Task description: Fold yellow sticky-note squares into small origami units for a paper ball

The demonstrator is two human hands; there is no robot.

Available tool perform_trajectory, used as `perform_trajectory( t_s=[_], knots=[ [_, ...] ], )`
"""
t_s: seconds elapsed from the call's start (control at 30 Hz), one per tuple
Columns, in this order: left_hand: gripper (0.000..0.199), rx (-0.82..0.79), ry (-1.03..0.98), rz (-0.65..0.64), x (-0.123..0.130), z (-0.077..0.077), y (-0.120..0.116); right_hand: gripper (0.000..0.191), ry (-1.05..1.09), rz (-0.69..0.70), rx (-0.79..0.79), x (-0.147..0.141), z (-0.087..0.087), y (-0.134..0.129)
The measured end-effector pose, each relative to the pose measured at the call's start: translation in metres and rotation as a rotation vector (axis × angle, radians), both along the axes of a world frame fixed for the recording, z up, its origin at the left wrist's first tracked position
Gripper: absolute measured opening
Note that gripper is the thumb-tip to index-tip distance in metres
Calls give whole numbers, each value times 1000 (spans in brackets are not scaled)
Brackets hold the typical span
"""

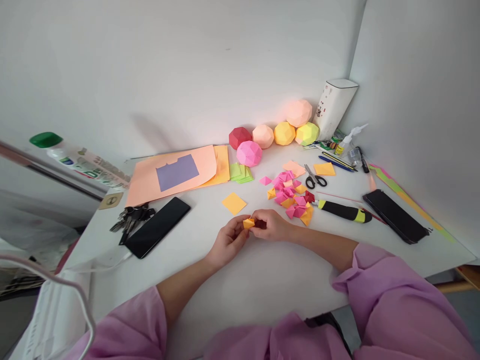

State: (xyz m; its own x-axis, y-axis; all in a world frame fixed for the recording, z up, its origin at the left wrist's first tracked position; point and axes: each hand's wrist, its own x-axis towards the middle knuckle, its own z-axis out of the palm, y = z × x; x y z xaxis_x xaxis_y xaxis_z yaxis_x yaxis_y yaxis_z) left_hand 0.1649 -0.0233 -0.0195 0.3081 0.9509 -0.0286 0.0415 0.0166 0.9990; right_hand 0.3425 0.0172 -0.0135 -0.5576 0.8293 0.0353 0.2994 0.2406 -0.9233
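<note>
My left hand (231, 237) and my right hand (270, 226) meet near the middle of the table, both closed on a small folded orange paper piece (248, 223). Fingers of both hands pinch it from either side, and part of it is hidden behind them. Just beyond my left hand lies a flat orange paper square (234, 203). To the right of my right hand is a pile of small folded paper pieces (288, 192) in pink, orange and red.
Faceted paper balls (284, 133) stand along the wall. Scissors (315, 177), a cutter knife (343, 211) and a black case (393, 217) lie right. Left are a phone (158, 227), keys (132, 218), peach paper sheets (144, 187) and a green-capped bottle (75, 159); green slips (241, 173) lie behind.
</note>
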Motion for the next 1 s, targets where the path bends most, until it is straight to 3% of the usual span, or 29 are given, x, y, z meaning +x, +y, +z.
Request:
perform_trajectory(
  t_s=[0.23,0.47,0.7,0.9,1.0],
  knots=[
    [34,90,105,-27,-3,-3,0,11,-33,17,55,0,-4,0],
    [31,-5,14,-1,-4,-4,0,1,25,-8,-4,0,2,1],
    [30,-74,-74,75,-4,-2,1,5,85,-51,-23,3,1,5],
    [33,-44,-31,41,-5,-4,1,10,125,47,-65,4,3,4],
    [33,-2,39,13,-4,-5,0,18,65,100,60,3,-1,5]
  ],
)
